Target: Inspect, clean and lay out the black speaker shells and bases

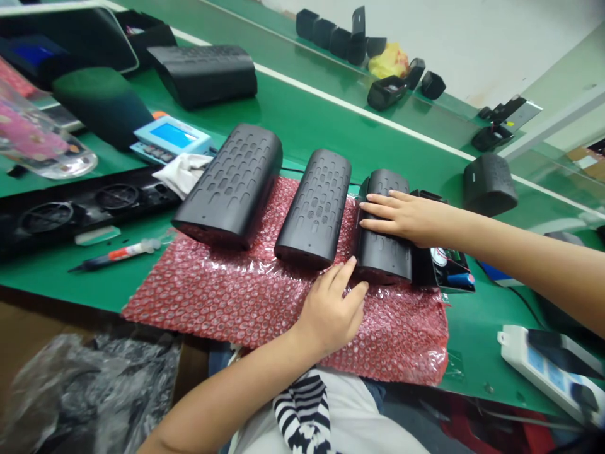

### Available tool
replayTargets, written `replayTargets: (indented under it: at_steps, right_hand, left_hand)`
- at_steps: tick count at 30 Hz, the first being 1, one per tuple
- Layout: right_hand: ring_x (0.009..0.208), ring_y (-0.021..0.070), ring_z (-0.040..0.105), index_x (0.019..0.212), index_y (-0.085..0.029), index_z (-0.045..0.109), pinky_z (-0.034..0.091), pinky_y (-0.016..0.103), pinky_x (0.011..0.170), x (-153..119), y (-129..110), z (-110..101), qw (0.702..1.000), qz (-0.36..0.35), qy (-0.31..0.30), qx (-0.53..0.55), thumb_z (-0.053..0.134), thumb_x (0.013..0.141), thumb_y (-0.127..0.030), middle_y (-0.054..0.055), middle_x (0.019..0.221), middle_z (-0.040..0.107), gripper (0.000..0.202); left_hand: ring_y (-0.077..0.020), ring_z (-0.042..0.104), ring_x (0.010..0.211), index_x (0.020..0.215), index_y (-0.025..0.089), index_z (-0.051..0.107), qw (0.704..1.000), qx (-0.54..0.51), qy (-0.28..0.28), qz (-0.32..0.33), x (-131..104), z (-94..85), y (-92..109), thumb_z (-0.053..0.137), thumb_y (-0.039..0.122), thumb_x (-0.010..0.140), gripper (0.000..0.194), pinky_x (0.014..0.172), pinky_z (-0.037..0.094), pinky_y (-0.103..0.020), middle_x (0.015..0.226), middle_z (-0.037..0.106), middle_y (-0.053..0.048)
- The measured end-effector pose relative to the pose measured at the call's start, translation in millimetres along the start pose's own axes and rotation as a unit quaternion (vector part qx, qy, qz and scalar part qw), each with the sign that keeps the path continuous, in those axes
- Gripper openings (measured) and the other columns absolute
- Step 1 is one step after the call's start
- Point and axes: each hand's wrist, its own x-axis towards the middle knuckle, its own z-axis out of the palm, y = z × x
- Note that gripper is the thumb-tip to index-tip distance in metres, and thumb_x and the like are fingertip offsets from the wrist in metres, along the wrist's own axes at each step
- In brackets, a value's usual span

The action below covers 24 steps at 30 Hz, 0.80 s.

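Note:
Three black speaker housings with a dimpled pattern lie in a row on red bubble wrap (227,302): a left housing (231,183), a middle housing (316,208) and a right housing (384,257). My right hand (401,217) rests flat across the top of the right housing, fingers stretched out and pointing left. My left hand (334,308) is by the near end of the same housing, fingers apart, its fingertips close to the lower edge; whether they touch it I cannot tell. Nothing shows in either palm.
A blue-screened meter (170,135), a white cloth (183,173), a syringe (118,253) and a long black speaker panel (85,205) are at left. A black box of parts (449,268) adjoins the right housing. A white power strip (543,359) lies at the right edge.

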Motion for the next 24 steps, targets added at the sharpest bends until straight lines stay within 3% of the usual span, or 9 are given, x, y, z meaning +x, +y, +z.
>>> replayTargets:
  at_steps: [6,9,11,13,16,17,21,24]
  right_hand:
    - [0.144,0.0361,0.037,0.151,-0.020,0.036,0.044,0.062,0.105,-5,-13,6,0.998,0.052,0.027,-0.012,0.050,0.087,-0.005,0.019,0.157,0.034,0.067]
    - [0.144,0.0381,0.035,0.154,-0.024,0.032,0.040,0.067,0.105,-13,2,-10,0.993,0.110,0.043,0.018,0.050,0.087,-0.009,0.018,0.157,0.035,0.070]
    - [0.141,0.0374,0.039,0.152,-0.021,0.037,0.039,0.064,0.107,-15,20,-25,0.980,0.162,0.091,0.064,0.053,0.089,-0.019,0.018,0.152,0.042,0.065]
    - [0.135,0.0333,0.045,0.147,-0.018,0.044,0.039,0.056,0.109,-9,33,-34,0.941,0.251,0.200,0.110,0.054,0.092,-0.034,0.018,0.143,0.051,0.058]
    - [0.121,0.0277,0.051,0.133,-0.017,0.051,0.043,0.049,0.103,18,29,-22,0.806,0.410,0.409,0.126,0.046,0.096,-0.044,0.018,0.129,0.058,0.046]
    - [0.115,0.0271,0.054,0.125,-0.016,0.052,0.045,0.049,0.100,30,21,-12,0.776,0.426,0.449,0.121,0.042,0.096,-0.043,0.018,0.123,0.059,0.041]
    - [0.106,0.0288,0.058,0.108,-0.016,0.057,0.046,0.050,0.096,61,-9,26,0.801,0.405,0.419,0.139,0.043,0.092,-0.039,0.015,0.110,0.064,0.032]
    - [0.107,0.0306,0.058,0.104,-0.017,0.059,0.044,0.050,0.097,64,-15,33,0.810,0.401,0.404,0.139,0.045,0.089,-0.038,0.015,0.110,0.065,0.029]
  left_hand:
    - [-0.0350,0.058,0.119,0.107,0.011,0.072,1.000,-0.005,-0.004,0.019,2,-2.2,1,0.060,0.017,0.085,0.026,0.094,0.058,-0.048,0.141,0.056,-0.023]
    - [-0.0348,0.059,0.116,0.102,0.011,0.072,1.000,0.006,-0.008,0.025,2,-2.3,1,0.060,0.018,0.084,0.022,0.093,0.058,-0.047,0.141,0.057,-0.023]
    - [-0.0340,0.060,0.115,0.098,0.012,0.073,1.000,0.011,-0.006,0.026,2,-2.3,2,0.060,0.018,0.084,0.020,0.091,0.059,-0.047,0.140,0.057,-0.023]
    - [-0.0332,0.060,0.114,0.097,0.013,0.072,1.000,0.015,-0.004,0.025,2,-2.5,2,0.059,0.018,0.085,0.019,0.090,0.059,-0.046,0.140,0.057,-0.022]
    - [-0.0329,0.060,0.113,0.096,0.013,0.073,1.000,0.017,0.001,0.023,2,-2.8,1,0.059,0.018,0.085,0.018,0.090,0.059,-0.045,0.140,0.058,-0.021]
    - [-0.0330,0.061,0.113,0.095,0.013,0.073,1.000,0.016,0.003,0.022,2,-2.5,1,0.060,0.018,0.085,0.017,0.091,0.059,-0.046,0.140,0.058,-0.021]
    - [-0.0333,0.061,0.112,0.092,0.013,0.073,1.000,0.009,0.008,0.022,3,0.2,1,0.061,0.017,0.083,0.016,0.092,0.059,-0.047,0.139,0.058,-0.022]
    - [-0.0329,0.062,0.113,0.093,0.013,0.072,1.000,0.004,0.019,0.021,4,-4.4,4,0.061,0.018,0.084,0.015,0.092,0.059,-0.047,0.136,0.060,-0.022]
